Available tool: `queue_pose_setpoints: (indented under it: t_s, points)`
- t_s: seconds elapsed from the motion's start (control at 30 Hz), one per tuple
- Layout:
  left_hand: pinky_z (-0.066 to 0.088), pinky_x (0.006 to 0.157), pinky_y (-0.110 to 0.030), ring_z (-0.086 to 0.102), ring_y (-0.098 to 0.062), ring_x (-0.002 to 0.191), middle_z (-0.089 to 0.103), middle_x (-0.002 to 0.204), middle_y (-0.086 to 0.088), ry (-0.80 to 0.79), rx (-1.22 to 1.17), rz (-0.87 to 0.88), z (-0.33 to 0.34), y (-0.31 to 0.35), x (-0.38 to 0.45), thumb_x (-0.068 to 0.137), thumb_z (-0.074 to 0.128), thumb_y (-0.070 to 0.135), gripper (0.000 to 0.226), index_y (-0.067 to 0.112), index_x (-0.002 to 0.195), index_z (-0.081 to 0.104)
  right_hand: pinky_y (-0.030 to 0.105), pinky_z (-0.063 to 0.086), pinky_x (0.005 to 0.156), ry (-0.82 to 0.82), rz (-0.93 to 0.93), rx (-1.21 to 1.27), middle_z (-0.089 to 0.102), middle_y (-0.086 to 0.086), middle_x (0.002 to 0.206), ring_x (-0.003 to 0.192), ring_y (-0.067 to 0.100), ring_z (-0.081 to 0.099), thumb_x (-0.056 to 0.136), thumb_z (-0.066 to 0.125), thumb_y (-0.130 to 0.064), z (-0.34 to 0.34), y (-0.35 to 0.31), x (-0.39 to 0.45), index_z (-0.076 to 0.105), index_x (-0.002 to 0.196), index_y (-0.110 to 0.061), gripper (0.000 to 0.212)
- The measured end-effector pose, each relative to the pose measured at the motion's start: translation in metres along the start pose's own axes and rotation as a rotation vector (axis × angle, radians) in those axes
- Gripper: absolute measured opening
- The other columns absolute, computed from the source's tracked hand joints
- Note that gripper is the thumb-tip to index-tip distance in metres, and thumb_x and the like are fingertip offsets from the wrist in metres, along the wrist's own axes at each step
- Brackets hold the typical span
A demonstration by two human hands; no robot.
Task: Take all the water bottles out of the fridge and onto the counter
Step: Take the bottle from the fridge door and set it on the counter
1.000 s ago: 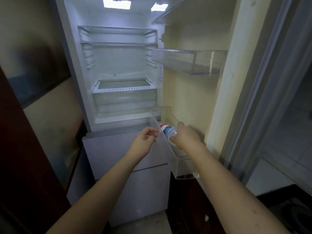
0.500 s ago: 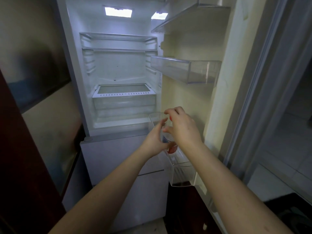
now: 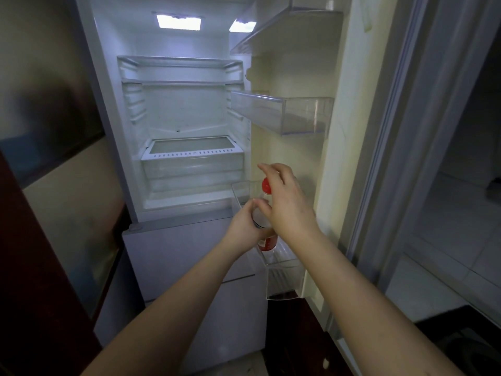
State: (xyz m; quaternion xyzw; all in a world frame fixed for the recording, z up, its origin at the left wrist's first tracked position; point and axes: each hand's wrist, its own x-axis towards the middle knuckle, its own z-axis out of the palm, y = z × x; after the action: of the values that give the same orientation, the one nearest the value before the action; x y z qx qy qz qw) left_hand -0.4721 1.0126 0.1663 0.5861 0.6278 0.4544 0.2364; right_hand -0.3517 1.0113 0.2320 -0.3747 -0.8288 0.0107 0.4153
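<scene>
A clear water bottle [image 3: 267, 244] with a red cap and a red label stands upright just above the lowest door bin [image 3: 284, 270] of the open fridge [image 3: 173, 109]. My left hand [image 3: 244, 226] is wrapped around the bottle's middle from the left. My right hand [image 3: 287, 207] hovers against the bottle's upper part, fingers spread and loose, with the red cap showing between index finger and thumb. Both hands hide most of the bottle's body.
The lit fridge shelves and the crisper drawer [image 3: 192, 164] hold nothing. A clear middle door bin [image 3: 282, 115] juts out above my hands. The fridge door [image 3: 333, 158] stands open at right. A dark red cabinet [image 3: 24, 267] flanks the left; tiled floor [image 3: 444, 253] lies right.
The bottle has come up out of the lowest door bin. My left hand has closed around its middle, and my right hand's fingers have loosened and spread.
</scene>
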Motion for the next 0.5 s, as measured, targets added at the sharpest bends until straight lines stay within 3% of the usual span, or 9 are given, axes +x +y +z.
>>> queue_pose_setpoints:
  t_s: [0.1,0.17,0.3,0.33,0.43,0.5]
  points:
    - [0.045,0.069,-0.009,0.064,-0.008,0.095,0.069,0.105,0.005,-0.018,-0.002,0.022,0.003,0.006,-0.003,0.053,0.060,0.054,0.075,0.017,0.119,0.059,0.034,0.032,0.109,0.004,0.005,0.003,0.034,0.006,0.150,0.137,0.022,0.033,0.088,0.065,-0.023,-0.001,-0.001,-0.006,0.038,0.146,-0.019,0.064]
    - [0.044,0.068,-0.005,0.065,-0.006,0.094,0.069,0.106,0.003,-0.002,-0.012,0.054,0.005,0.008,-0.003,0.060,0.055,0.055,0.074,0.014,0.122,0.060,0.031,0.027,0.111,0.039,-0.009,0.048,0.033,0.005,0.151,0.139,0.021,0.030,0.089,0.063,-0.027,-0.002,0.000,-0.012,0.037,0.146,-0.020,0.063]
    - [0.047,0.059,-0.007,0.065,0.004,0.078,0.067,0.099,0.000,0.083,-0.235,0.027,-0.001,0.020,-0.009,0.087,0.063,0.014,0.032,0.010,0.119,0.058,0.027,0.022,0.113,0.065,-0.055,0.069,0.031,0.004,0.153,0.141,0.018,0.027,0.090,0.060,-0.028,-0.004,0.003,-0.022,0.037,0.146,-0.019,0.061]
    - [0.048,0.059,-0.009,0.065,0.004,0.074,0.067,0.096,-0.001,0.084,-0.289,0.034,-0.002,0.023,-0.010,0.087,0.063,0.011,0.031,0.008,0.118,0.057,0.028,0.023,0.113,0.072,-0.065,0.075,0.032,0.005,0.153,0.141,0.019,0.028,0.091,0.060,-0.028,-0.004,0.004,-0.025,0.038,0.146,-0.017,0.060]
    - [0.056,0.071,-0.029,0.070,-0.023,0.091,0.070,0.102,-0.014,0.115,-0.423,0.073,-0.005,0.028,-0.009,0.074,0.073,0.025,0.048,0.005,0.116,0.058,0.021,0.020,0.112,0.118,-0.083,0.103,0.041,0.006,0.148,0.137,0.019,0.034,0.092,0.059,-0.023,-0.004,0.004,-0.034,0.045,0.141,-0.013,0.052]
    - [0.056,0.076,-0.032,0.069,-0.025,0.093,0.071,0.104,-0.018,0.134,-0.500,0.090,-0.008,0.034,-0.013,0.078,0.074,0.019,0.042,0.003,0.114,0.061,0.013,0.017,0.112,0.161,-0.104,0.105,0.048,0.008,0.141,0.132,0.018,0.039,0.092,0.058,-0.018,-0.006,0.003,-0.039,0.051,0.135,-0.008,0.045]
